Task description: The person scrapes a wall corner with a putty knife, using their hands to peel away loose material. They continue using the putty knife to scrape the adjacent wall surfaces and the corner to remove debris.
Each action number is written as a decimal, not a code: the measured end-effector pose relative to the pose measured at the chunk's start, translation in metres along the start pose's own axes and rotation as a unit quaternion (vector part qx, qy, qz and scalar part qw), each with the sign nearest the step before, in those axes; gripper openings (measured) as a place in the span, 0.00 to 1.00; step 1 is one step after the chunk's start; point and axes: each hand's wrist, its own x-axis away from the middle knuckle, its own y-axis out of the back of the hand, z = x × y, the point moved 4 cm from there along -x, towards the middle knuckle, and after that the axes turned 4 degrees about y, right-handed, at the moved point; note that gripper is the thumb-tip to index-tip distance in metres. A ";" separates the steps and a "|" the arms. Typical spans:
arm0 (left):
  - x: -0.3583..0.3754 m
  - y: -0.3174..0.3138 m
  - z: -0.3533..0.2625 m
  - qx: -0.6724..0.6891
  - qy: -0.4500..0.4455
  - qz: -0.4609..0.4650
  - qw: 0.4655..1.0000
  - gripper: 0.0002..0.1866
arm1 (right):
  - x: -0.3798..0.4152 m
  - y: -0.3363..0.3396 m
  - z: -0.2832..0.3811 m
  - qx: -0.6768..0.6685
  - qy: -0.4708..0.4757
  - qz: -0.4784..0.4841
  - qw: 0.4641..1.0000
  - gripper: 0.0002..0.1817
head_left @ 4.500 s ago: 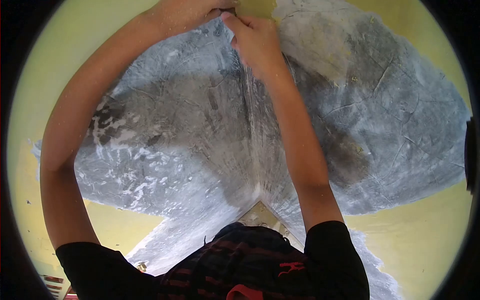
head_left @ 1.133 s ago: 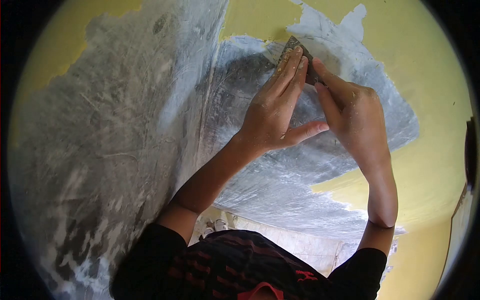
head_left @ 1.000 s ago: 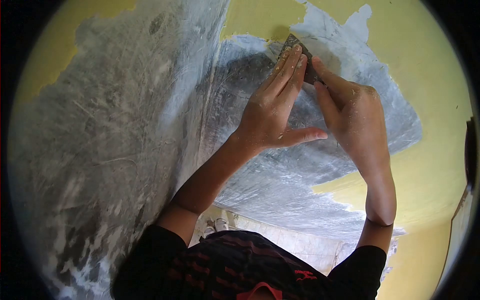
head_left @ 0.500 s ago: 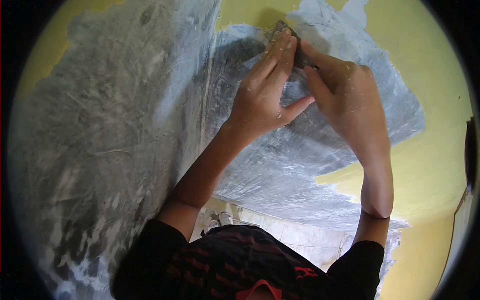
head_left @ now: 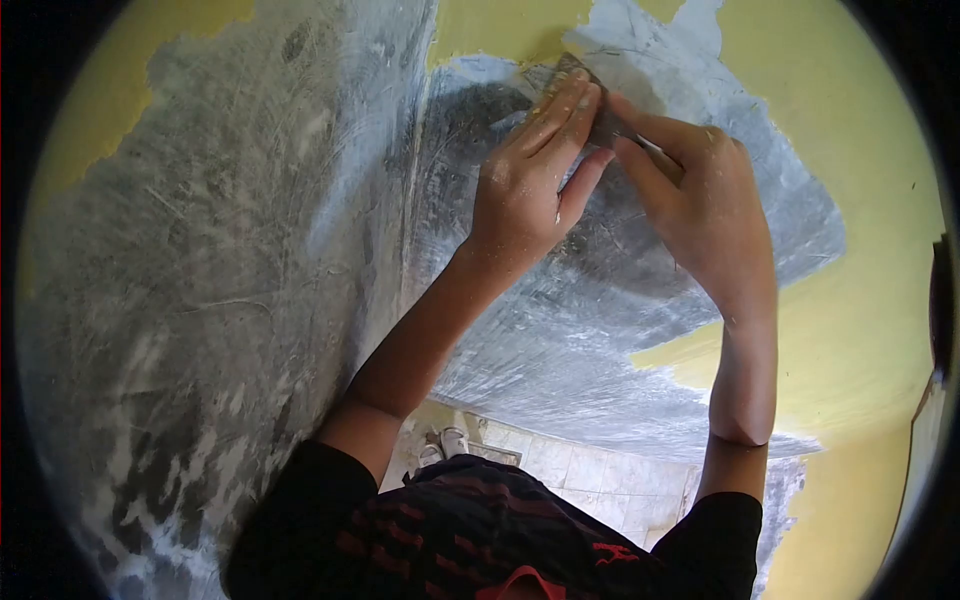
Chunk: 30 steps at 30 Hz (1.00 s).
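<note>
A dark, flat-bladed scraper [head_left: 608, 127] lies slanted against the wall, partly covered by both hands. My right hand [head_left: 705, 190] is closed around its handle end, with thumb and forefinger near the blade. The fingers of my left hand [head_left: 530, 180] are pressed together along the blade's left side, and the left thumb reaches up to its lower edge. Pale flecks stick to both hands. Around the blade, the wall [head_left: 560, 300] shows grey and scraped, with yellow paint [head_left: 500, 28] above. The blade's edge against the wall is mostly hidden.
A second grey, scraped wall [head_left: 220, 250] meets this one at a corner on the left. More yellow paint [head_left: 850, 350] covers the right side. Below are a tiled floor [head_left: 590, 475] and light-coloured footwear [head_left: 453, 442]. A dark object [head_left: 942, 300] is at the far right.
The scraper and both hands have shifted slightly down. My left thumb has swung up from pointing right to the blade's lower edge.
</note>
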 end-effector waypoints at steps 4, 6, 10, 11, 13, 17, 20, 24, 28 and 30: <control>-0.003 0.006 0.001 -0.033 0.014 -0.019 0.999 0.27 | -0.002 -0.008 0.001 -0.035 0.079 -0.050 0.995 0.21; -0.002 0.007 0.001 -0.021 0.013 -0.015 1.000 0.25 | 0.001 -0.004 0.008 -0.045 0.075 -0.048 0.995 0.21; 0.000 0.006 0.005 -0.016 0.022 -0.017 0.999 0.28 | -0.002 -0.012 0.003 -0.010 0.033 -0.023 0.999 0.21; 0.000 0.007 0.005 -0.019 0.022 -0.023 0.999 0.29 | -0.001 -0.014 0.002 -0.011 0.068 -0.046 0.997 0.20; 0.004 0.008 0.004 -0.004 0.030 -0.010 0.999 0.29 | 0.006 -0.012 0.000 -0.022 0.047 -0.042 0.998 0.20; 0.005 0.002 0.005 -0.007 0.023 -0.012 1.000 0.29 | 0.004 -0.009 0.004 -0.021 0.055 -0.041 0.997 0.21; 0.005 0.004 0.006 -0.011 0.026 -0.007 1.000 0.29 | 0.012 -0.014 0.006 0.005 0.053 -0.048 0.997 0.20; 0.010 -0.002 0.004 0.027 0.023 0.002 0.999 0.29 | 0.015 -0.014 -0.001 0.024 0.069 -0.057 0.996 0.20; 0.006 0.003 0.009 -0.018 0.014 -0.017 1.000 0.29 | 0.011 -0.026 0.000 -0.010 0.070 -0.083 0.994 0.20; 0.009 0.006 0.008 -0.018 0.021 -0.005 1.000 0.29 | 0.014 -0.023 0.004 -0.032 0.054 -0.072 0.995 0.20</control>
